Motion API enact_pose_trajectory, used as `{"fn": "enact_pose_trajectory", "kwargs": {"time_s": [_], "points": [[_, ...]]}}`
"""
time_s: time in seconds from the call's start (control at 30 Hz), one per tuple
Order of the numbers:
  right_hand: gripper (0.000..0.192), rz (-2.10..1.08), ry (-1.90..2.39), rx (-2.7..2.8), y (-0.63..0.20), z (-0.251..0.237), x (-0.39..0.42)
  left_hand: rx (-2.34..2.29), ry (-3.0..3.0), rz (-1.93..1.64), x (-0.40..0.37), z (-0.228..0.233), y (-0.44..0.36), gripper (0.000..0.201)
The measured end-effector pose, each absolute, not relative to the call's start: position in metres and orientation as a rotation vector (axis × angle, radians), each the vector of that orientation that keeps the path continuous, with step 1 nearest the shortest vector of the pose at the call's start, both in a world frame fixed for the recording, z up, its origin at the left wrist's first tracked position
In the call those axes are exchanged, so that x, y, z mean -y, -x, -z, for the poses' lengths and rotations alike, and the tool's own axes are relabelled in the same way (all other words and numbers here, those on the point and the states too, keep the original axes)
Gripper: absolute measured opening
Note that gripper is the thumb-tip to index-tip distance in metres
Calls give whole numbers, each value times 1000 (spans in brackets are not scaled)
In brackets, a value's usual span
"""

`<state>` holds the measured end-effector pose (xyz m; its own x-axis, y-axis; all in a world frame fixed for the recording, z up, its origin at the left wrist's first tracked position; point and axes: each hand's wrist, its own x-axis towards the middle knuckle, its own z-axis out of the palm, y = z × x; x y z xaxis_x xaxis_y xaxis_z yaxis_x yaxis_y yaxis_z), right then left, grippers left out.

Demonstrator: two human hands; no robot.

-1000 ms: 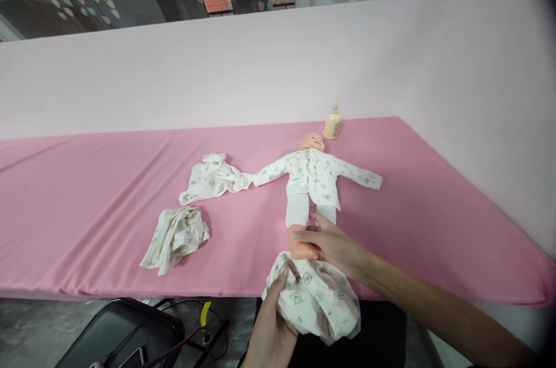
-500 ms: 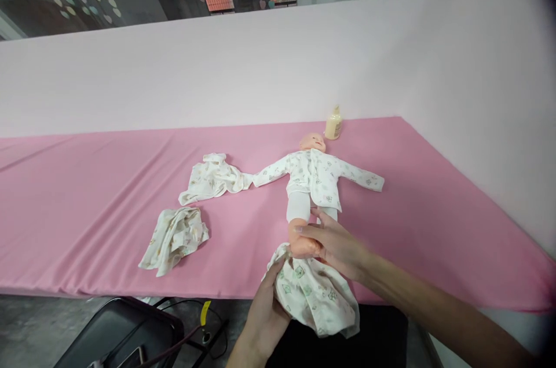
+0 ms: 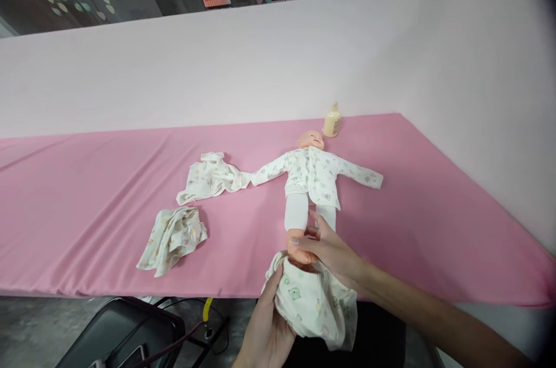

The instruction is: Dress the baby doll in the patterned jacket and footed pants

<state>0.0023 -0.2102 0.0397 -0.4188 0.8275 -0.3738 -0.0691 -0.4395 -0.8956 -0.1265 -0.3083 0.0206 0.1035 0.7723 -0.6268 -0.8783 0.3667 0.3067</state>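
The doll (image 3: 310, 177) was laid on its back on the pink cover (image 3: 417, 200), its feet at the near edge, presumably so that they could be reached by both hands. A white patterned garment (image 3: 306, 304) was pinched at its rim by the left hand (image 3: 270, 321), thumb above and fingers beneath, which seemed to hold the opening turned towards the bare foot (image 3: 302, 253). The lower leg was clasped between the thumb and fingers of the right hand (image 3: 333, 253), apparently to steady it; whether the toes were inside the rim or only over it could not be told. A rumpled garment (image 3: 212, 175) and a bunched cloth (image 3: 174, 240) were laid to the left, away from the hands, and a pump bottle (image 3: 332, 123) was stood just beside the head.
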Motion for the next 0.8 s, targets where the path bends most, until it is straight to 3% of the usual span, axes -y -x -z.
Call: {"fn": "enact_pose_trajectory", "kwargs": {"time_s": [0.3,0.47,0.8], "points": [[101,-1884,1128,1235,4,-19,217,-836,89,-1306,308,-18,118,46],[108,-1710,1148,1437,2,-16,215,-737,33,-1350,305,-25,112,48],[46,-901,1172,2162,-13,-14,228,-752,-51,-1481,301,-13,103,55]]}}
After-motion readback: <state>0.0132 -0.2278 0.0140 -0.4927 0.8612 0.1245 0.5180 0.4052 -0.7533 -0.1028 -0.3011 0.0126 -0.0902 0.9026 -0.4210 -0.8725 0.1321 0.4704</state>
